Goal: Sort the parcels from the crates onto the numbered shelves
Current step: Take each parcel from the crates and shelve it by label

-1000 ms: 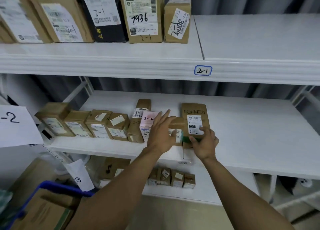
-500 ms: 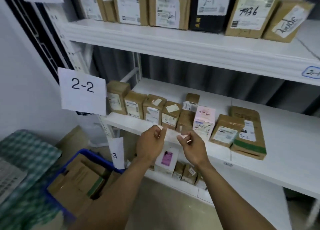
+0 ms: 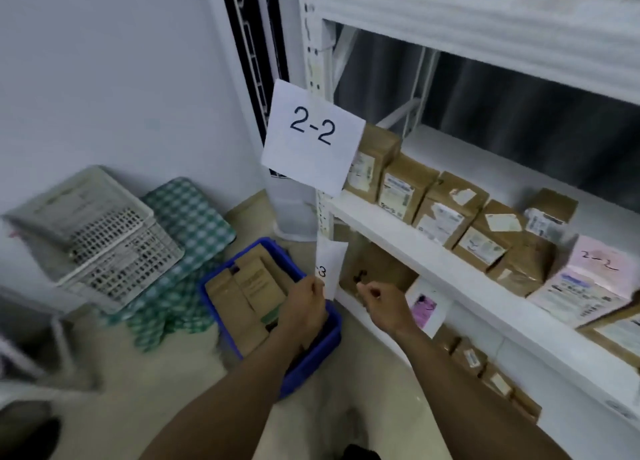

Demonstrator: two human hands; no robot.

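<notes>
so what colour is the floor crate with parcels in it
The crate is blue; the head view shows it.

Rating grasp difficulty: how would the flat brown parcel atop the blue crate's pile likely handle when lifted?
The flat brown parcel looks like a thin cardboard mailer, so probably stiff and light for its size. Its matte surface should not slip. Lying flat among others in the blue crate, it may need an edge lifted first.

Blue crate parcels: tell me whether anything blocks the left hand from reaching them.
Nothing visible does. The left hand hangs over the blue crate, the brown parcels lie uncovered in it, and the paper tag hangs beside the hand, not below.
</notes>
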